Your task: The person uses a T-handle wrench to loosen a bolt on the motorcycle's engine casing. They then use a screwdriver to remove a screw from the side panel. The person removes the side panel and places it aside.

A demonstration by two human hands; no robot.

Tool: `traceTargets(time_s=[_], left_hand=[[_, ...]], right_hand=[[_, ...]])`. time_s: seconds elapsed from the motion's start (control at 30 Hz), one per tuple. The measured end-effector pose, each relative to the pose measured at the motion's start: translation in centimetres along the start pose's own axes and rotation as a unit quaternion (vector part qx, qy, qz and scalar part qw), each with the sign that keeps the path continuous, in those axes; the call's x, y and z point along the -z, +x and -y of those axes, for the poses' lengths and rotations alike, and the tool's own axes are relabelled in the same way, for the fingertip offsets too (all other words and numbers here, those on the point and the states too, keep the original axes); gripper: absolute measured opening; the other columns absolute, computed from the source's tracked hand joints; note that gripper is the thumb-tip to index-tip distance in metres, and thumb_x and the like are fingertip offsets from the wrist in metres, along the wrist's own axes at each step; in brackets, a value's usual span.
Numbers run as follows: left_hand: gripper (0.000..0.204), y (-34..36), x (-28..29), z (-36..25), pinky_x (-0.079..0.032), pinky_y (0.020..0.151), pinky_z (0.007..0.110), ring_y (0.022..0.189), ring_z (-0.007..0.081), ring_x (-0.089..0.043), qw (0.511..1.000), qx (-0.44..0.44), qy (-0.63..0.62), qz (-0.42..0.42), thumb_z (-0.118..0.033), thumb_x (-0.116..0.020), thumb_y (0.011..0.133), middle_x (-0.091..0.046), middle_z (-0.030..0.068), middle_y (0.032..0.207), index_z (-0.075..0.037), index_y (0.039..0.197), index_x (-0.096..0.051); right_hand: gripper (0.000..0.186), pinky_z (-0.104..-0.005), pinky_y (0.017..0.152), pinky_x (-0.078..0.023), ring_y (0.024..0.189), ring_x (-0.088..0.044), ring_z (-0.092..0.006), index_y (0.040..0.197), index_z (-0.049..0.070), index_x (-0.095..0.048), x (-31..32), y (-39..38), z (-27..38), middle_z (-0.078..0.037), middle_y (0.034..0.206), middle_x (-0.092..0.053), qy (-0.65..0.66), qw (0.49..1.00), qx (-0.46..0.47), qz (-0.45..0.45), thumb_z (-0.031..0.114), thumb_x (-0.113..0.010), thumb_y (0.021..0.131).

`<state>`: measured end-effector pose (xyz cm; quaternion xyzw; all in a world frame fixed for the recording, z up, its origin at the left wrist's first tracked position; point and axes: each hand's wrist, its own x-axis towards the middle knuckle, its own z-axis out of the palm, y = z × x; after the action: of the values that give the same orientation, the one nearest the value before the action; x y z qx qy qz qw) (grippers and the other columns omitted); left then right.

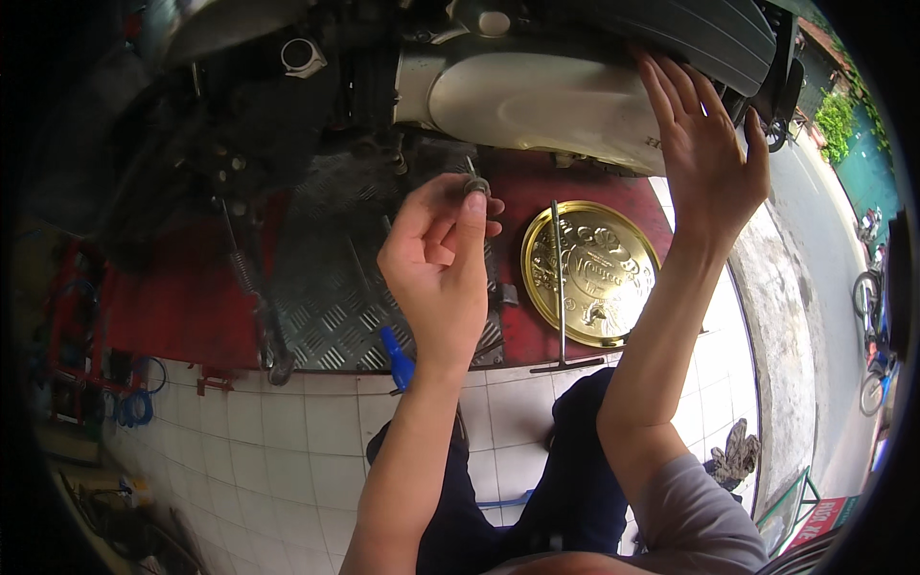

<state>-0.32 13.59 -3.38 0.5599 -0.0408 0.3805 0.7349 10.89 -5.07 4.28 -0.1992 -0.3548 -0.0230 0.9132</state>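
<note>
In the head view, my left hand (436,259) pinches a small metal bolt-like part (475,184) between thumb and fingers, its thin tip pointing upward. My right hand (707,153) is raised, fingers stretched out, at the motorcycle's black tyre (695,29) and silver muffler (522,91); whether the fingertips touch is hard to tell. Below the muffler, a round embossed gold tray (613,287) lies on the red stand (163,316), with a long metal T-bar (560,297) across its left part. A blue tool (399,359) sits by the treadplate (335,326), below my left hand.
My legs are over white tiles (240,431). Blue hoses (134,407) hang at the left, and a crumpled rag (736,450) lies at the right. A kerb and street (815,287) with parked two-wheelers (867,297) are at the far right.
</note>
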Motion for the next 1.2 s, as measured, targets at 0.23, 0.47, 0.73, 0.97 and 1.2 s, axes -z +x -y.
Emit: traceTargets(time_s=[0.23, 0.47, 0.73, 0.97, 1.2], left_hand=[[0.017, 9.5, -2.4, -2.6, -0.055, 0.067, 0.026, 0.080, 0.0156, -0.069, 0.980, -0.059, -0.181, 0.049, -0.005, -0.068, 0.089, -0.071, 0.0089, 0.091, 0.003, 0.105, -0.066], [0.003, 13.4, -3.5, -1.8, -0.054, 0.073, 0.026, 0.084, 0.0194, -0.070, 0.984, 0.024, -0.169, 0.056, -0.006, -0.061, 0.095, -0.069, 0.0074, 0.091, -0.004, 0.096, -0.063], [0.002, 14.1, -3.8, -1.8, -0.055, 0.075, 0.026, 0.082, 0.0173, -0.067, 0.986, -0.006, -0.162, 0.025, -0.004, -0.062, 0.094, -0.067, 0.0067, 0.089, -0.003, 0.095, -0.063], [0.004, 12.9, -5.4, -2.1, -0.056, 0.078, 0.027, 0.080, 0.0179, -0.066, 0.987, -0.006, -0.147, -0.066, 0.002, -0.062, 0.092, -0.066, 0.0075, 0.095, 0.000, 0.094, -0.064], [0.004, 15.0, -5.2, -2.1, -0.058, 0.072, 0.031, 0.079, 0.0203, -0.067, 0.992, -0.019, -0.119, -0.031, 0.005, -0.061, 0.090, -0.065, 0.0100, 0.091, 0.002, 0.087, -0.063]], right_hand=[[0.069, -0.0583, 0.120, -0.016, 0.139, -0.019, -0.0556, 0.132, -0.027, -0.020, 0.0, 0.0, 0.4, -0.045, 0.139, -0.026, 0.023, 1.000, -0.008, 0.012, 0.025, -0.045, 0.094], [0.074, -0.0572, 0.120, -0.015, 0.140, -0.014, -0.0567, 0.132, -0.030, -0.014, 0.5, 0.3, 1.1, -0.048, 0.140, -0.018, 0.059, 0.997, -0.040, 0.033, 0.026, -0.044, 0.094], [0.090, -0.0510, 0.122, -0.008, 0.144, -0.002, -0.0526, 0.140, -0.024, 0.000, 0.2, 0.1, 1.4, -0.045, 0.148, -0.005, 0.032, 0.995, -0.063, 0.064, 0.025, -0.055, 0.090], [0.088, -0.0516, 0.122, -0.008, 0.144, -0.003, -0.0529, 0.139, -0.025, -0.003, 0.4, 0.0, 1.5, -0.046, 0.147, -0.008, 0.039, 0.995, -0.066, 0.063, 0.027, -0.055, 0.090], [0.074, -0.0549, 0.120, -0.019, 0.139, -0.019, -0.0554, 0.129, -0.031, -0.019, 0.3, 0.1, 1.4, -0.049, 0.139, -0.022, 0.085, 0.994, -0.055, 0.032, 0.029, -0.045, 0.094]])
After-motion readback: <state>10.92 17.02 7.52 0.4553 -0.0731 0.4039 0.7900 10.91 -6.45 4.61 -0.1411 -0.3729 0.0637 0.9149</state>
